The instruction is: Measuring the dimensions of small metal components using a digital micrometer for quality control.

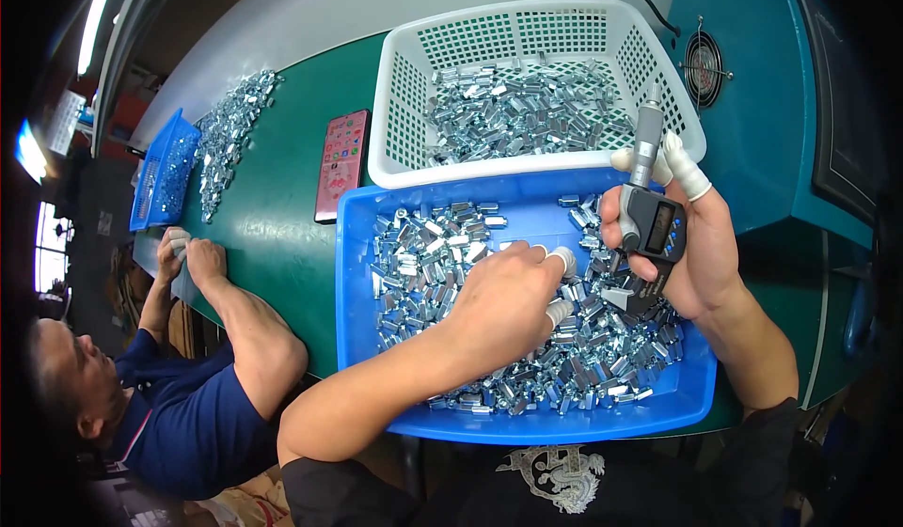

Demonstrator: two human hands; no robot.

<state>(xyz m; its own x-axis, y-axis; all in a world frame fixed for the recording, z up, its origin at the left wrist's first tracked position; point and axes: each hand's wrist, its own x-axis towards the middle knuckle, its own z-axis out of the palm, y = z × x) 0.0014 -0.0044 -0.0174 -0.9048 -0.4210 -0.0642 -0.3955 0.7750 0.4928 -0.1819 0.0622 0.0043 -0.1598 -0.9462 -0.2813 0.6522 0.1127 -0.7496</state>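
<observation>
The step in hand appears to be singling out one piece from the loose parts (437,268) that are lying in the blue tray (352,325), along the near edge of the surface (293,188). The left hand (508,294) is hanging low over the tray's middle, two capped fingertips standing slightly apart and pointing down; the view is not showing whether they are pinching anything, so I cannot tell. The right hand (712,254) is holding the gauge (666,226) above the tray's far right corner, its barrel pointing toward the surface's far edge and no part clearly sitting in its gap. More parts are lying in the white basket (470,168), just beyond the tray. The next move, as I am judging it, is calling for a narrow, secure pinch on one part and a square presentation to that gap, the gauge held steady
</observation>
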